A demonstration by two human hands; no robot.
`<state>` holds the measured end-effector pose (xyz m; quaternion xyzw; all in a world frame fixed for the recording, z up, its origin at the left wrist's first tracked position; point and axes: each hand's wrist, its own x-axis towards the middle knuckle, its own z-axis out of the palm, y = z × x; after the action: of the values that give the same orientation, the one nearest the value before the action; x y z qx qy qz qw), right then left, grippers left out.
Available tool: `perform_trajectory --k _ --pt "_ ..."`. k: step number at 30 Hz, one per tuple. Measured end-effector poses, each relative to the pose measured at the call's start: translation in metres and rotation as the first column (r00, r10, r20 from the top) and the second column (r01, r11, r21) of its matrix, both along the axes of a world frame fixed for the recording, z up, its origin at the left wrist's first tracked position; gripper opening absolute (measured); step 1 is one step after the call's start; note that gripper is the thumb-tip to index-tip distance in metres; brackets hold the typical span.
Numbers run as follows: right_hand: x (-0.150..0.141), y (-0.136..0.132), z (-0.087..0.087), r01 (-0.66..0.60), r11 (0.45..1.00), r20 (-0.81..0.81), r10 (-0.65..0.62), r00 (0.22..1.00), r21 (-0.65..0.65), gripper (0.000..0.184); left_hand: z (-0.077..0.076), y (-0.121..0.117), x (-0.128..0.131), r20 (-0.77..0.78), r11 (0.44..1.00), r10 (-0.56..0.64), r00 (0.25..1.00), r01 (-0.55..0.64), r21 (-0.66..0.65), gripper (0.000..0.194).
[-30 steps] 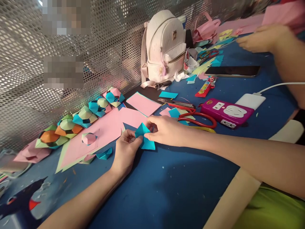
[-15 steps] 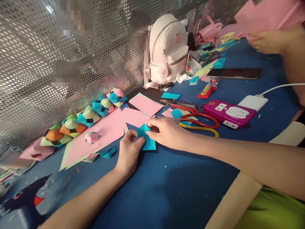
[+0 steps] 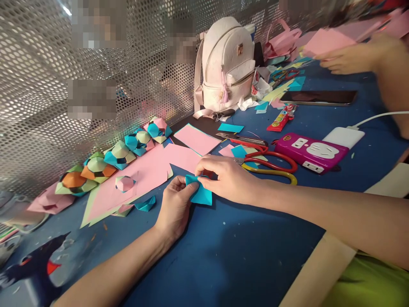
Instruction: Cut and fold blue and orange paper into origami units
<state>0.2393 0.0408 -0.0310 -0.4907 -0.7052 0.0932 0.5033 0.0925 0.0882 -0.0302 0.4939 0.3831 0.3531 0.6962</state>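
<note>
A small square of blue paper is between my two hands, just above the blue table. My left hand pinches its left side, thumb on top. At the upper edge my right hand grips the same sheet between thumb and fingertips, and the edge looks folded over there. Left of my hands lie a small blue folded paper piece and a pink and green one. Behind them, pink paper sheets carry a small pink folded ball piece.
Scissors, a cutter knife and a purple power bank lie to the right. Folded paper balls line the mesh wall, near a white backpack. A glue gun stands front left. Another person's hand holds pink paper.
The blue paper's raised upper part has come down under my right fingers, so less of it shows. The other person's pink paper has moved left and lower.
</note>
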Motion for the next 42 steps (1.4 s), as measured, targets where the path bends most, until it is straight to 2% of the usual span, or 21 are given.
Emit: perform_trajectory --k 3,9,18,24,28,32,38,42 --pt "0.002 0.0 -0.004 -0.042 0.996 0.075 0.036 0.997 0.079 0.018 0.001 0.0 -0.001 -0.003 1.0 -0.014 1.0 0.014 -0.019 0.034" --pt "0.004 -0.001 -0.011 -0.116 0.993 0.17 0.109 0.979 0.032 0.02 0.002 -0.001 -0.001 0.001 1.0 -0.004 1.0 0.004 -0.012 0.037" --pt "0.006 -0.002 -0.009 -0.054 0.997 0.181 0.043 0.982 0.053 0.019 0.001 0.003 -0.004 -0.014 0.996 -0.058 0.998 0.059 0.065 0.028" --pt "0.008 -0.001 -0.006 -0.014 0.999 0.155 0.007 0.988 0.042 0.018 0.005 0.002 -0.005 0.03 0.991 -0.114 0.993 0.111 0.076 0.01" --pt "0.007 -0.001 -0.005 0.003 1.0 0.13 -0.004 0.992 0.007 0.013 0.001 0.005 -0.007 -0.056 0.979 -0.072 0.996 0.081 0.184 0.014" --pt "0.007 -0.002 -0.006 0.031 0.999 0.145 -0.03 0.989 -0.005 0.009 -0.006 0.009 -0.01 -0.136 0.964 -0.045 0.99 0.078 0.255 0.009" --pt "0.008 0.0 -0.009 0.04 0.999 0.219 -0.045 0.975 0.026 0.012 -0.006 0.01 -0.01 -0.16 0.959 -0.041 0.986 0.084 0.27 0.018" --pt "0.011 0.002 -0.011 0.014 0.996 0.25 -0.037 0.968 0.093 0.014 -0.004 0.009 -0.009 -0.134 0.968 -0.035 0.99 0.067 0.243 0.021"
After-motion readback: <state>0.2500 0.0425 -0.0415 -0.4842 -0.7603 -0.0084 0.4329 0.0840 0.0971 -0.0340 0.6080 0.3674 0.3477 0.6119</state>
